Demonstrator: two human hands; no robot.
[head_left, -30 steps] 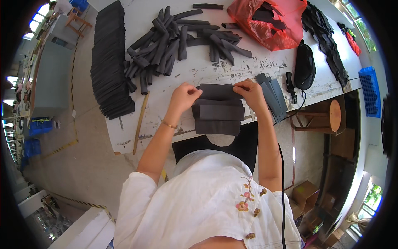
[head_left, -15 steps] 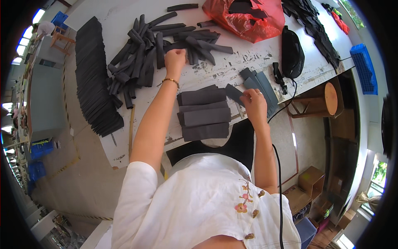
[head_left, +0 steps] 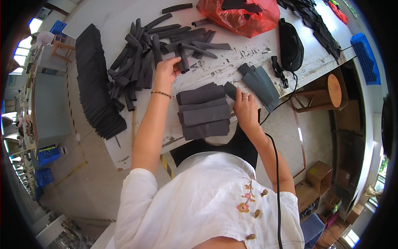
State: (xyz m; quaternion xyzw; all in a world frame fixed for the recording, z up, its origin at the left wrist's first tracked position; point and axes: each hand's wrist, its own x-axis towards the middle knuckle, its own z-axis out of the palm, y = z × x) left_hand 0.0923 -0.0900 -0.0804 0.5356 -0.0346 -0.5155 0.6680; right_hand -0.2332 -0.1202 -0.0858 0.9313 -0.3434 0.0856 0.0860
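My left hand [head_left: 166, 74] is closed on one rolled dark fabric piece [head_left: 182, 60], at the near edge of a loose pile of similar rolls [head_left: 139, 62]. My right hand [head_left: 247, 111] pinches a small dark grey strip [head_left: 230, 90], its far end sticking out past the fingertips. Between the two hands lie flattened dark fabric pieces [head_left: 205, 113], overlapping in layers close to the table's front edge. A fan of grey-green strips [head_left: 261, 86] rests just beyond my right hand.
A long row of overlapping black pieces [head_left: 93, 79] runs down the table's left side. At the back are a red plastic bag [head_left: 253, 23] and a black pouch [head_left: 291, 45] with a buckle [head_left: 284, 82]. A black cord [head_left: 275, 162] hangs beside my right arm. A wooden stool [head_left: 333, 91] stands at right.
My left hand has come back toward me from the pile with a roll in it. The right hand has moved left and nearer, away from the grey-green strips, with the small strip.
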